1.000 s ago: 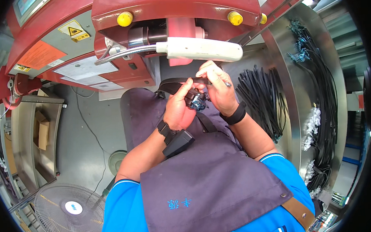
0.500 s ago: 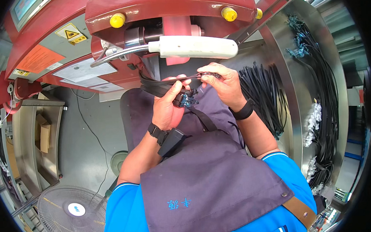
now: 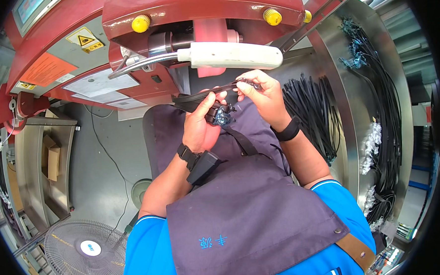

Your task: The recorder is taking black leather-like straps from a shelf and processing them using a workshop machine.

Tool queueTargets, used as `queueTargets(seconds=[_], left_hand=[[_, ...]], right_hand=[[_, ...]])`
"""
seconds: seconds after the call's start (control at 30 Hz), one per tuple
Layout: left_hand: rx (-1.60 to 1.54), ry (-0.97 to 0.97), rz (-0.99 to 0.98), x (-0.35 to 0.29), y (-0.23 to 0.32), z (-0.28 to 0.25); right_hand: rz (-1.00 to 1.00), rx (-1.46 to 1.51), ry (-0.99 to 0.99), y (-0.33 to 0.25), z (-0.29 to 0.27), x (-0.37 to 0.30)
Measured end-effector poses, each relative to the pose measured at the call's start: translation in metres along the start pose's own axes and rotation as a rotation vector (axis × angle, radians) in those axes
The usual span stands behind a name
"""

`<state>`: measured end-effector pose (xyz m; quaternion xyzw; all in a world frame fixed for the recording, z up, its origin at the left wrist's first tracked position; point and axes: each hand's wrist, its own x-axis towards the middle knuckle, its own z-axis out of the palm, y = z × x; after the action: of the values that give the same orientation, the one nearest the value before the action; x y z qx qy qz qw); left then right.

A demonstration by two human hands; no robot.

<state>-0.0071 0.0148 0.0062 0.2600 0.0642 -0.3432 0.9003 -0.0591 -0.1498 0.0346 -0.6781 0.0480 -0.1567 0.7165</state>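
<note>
Left hand (image 3: 201, 131): thumb clamped over a bundle of flat black straps (image 3: 185, 99), held above the lap, bluish ends (image 3: 222, 118) at the palm. Right hand (image 3: 264, 99): pinching one strap end (image 3: 252, 84), apparently singled out, work on it seemingly unfinished. Further right: black strap pile (image 3: 312, 116); steel trough (image 3: 350, 130) of more; whether finished or waiting, cannot tell.

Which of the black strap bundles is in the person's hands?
The small bundle gripped in the left hand, with a strap pinched by the right hand; the loose pile and longer bundle at the right lie untouched.
</note>
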Motion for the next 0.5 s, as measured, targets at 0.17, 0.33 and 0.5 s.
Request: queueTargets(seconds=[0.17,0.33,0.5], left_hand=[[-0.013,0.073,-0.066,0.007,-0.004,-0.001],[-0.041,0.109,-0.039,0.013,-0.004,0.0],[-0.063,0.11,-0.05,0.013,-0.002,0.0]], right_hand=[[0.084,0.026,0.015,0.0,0.001,0.013],[0.102,-0.016,-0.021,0.004,-0.002,0.025],[0.133,-0.007,-0.047,0.001,-0.001,0.031]])
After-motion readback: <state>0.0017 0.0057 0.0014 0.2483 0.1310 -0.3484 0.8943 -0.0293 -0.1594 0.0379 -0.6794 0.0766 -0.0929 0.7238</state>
